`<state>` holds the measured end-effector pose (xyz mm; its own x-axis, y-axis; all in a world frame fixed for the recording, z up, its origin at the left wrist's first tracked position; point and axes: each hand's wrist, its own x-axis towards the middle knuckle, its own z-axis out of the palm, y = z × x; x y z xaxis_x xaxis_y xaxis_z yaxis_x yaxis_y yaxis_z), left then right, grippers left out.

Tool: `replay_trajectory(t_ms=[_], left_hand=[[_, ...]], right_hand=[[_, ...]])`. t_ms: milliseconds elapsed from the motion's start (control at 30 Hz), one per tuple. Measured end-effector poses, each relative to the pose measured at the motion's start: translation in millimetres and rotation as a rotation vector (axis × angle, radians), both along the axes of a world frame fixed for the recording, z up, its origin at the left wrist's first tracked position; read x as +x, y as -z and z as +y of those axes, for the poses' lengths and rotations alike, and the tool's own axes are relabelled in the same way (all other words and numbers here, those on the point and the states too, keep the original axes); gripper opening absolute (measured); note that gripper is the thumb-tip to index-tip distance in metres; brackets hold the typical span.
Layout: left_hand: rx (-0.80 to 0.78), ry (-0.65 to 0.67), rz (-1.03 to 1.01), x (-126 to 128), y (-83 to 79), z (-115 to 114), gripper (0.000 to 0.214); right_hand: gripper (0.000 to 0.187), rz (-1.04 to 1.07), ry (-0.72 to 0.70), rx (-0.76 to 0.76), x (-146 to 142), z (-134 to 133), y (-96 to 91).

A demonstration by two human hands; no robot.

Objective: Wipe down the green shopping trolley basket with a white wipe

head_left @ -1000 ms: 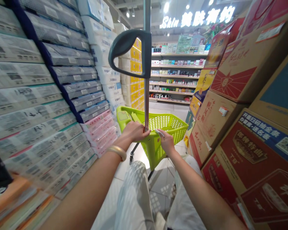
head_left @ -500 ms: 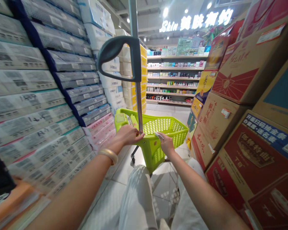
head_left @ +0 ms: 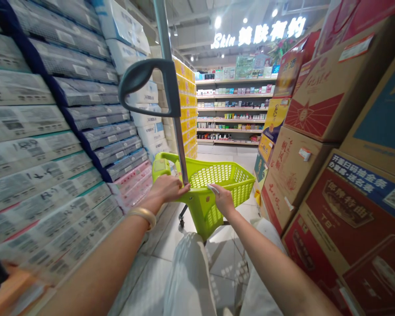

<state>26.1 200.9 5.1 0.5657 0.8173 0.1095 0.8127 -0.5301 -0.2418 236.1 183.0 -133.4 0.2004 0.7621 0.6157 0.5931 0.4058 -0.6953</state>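
A lime-green shopping basket on wheels point(head_left: 228, 184) stands on the tiled aisle floor in front of me. My left hand point(head_left: 167, 188) grips the near rim of the basket at the foot of its metal pole point(head_left: 176, 127). A grey loop handle point(head_left: 145, 85) juts from that pole higher up. My right hand point(head_left: 221, 198) is closed on the rim just right of the pole, with a small white scrap pinched under its fingers. A gold bangle point(head_left: 145, 216) circles my left wrist.
Stacked tissue and paper packs point(head_left: 52, 145) wall the left side of the narrow aisle. Piled cardboard cartons point(head_left: 332, 145) line the right. Shelves of small bottles point(head_left: 233, 114) cross the far end under a lit sign. My legs in pale trousers point(head_left: 191, 276) are below.
The basket with its pole has shifted left in view and tilted slightly. Both hands keep their grip on the rim as the view advances along the aisle.
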Motion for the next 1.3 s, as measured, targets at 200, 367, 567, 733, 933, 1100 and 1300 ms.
replay_trajectory(t_ms=[200,367,567,733,933,1100,1300], left_hand=[[-0.001,-0.019,0.012,-1.8,1.4,12.1,0.067],[0.003,-0.034,0.023,-7.1,4.8,18.4,0.072],[0.004,-0.023,0.020,-12.7,5.8,16.6,0.069],[-0.009,-0.015,-0.057,-13.4,4.4,18.4,0.064],[0.199,0.031,-0.210,-23.6,12.2,10.4,0.047],[0.345,0.360,-0.295,-18.5,39.6,-22.2,0.023],[0.201,0.401,-0.149,6.6,53.8,-21.2,0.038]], right_hand=[[0.032,-0.019,-0.025,0.004,-26.7,5.4,-8.1],[0.035,-0.051,-0.122,0.052,-57.9,11.4,-15.5],[0.034,-0.023,-0.010,0.000,-1.8,18.9,9.0],[0.032,-0.014,0.075,-0.023,10.0,23.7,18.9],[0.032,-0.014,0.093,-0.020,-2.9,22.9,19.0],[0.035,-0.028,0.064,-0.017,-13.0,17.1,19.2],[0.029,-0.069,0.038,-0.013,-35.6,13.0,16.1]])
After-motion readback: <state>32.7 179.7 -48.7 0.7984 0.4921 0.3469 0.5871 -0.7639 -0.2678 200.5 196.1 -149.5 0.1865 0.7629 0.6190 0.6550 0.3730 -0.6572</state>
